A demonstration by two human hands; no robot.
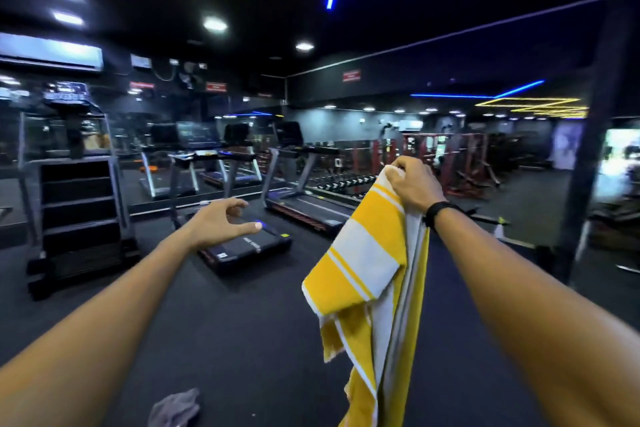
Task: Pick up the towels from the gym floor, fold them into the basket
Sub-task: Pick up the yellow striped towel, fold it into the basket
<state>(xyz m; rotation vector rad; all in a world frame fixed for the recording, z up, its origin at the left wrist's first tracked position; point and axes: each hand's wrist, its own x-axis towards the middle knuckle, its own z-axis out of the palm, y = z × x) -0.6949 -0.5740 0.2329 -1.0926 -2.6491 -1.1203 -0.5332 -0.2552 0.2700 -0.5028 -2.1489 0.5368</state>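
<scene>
Head view, inside a dim gym: yellow-and-white striped towel (367, 274) held up at arm's length, upper corner bunched in the closed grip of the right hand (414, 182), cloth hanging in loose folds above the dark floor (242, 340). Left hand (221, 222) outstretched and holding nothing, fingers loosely curved, thumb pointing toward the towel. Crumpled grey towel (176, 409) lying on the floor below. Treadmills (242, 246) lined up beyond.
</scene>
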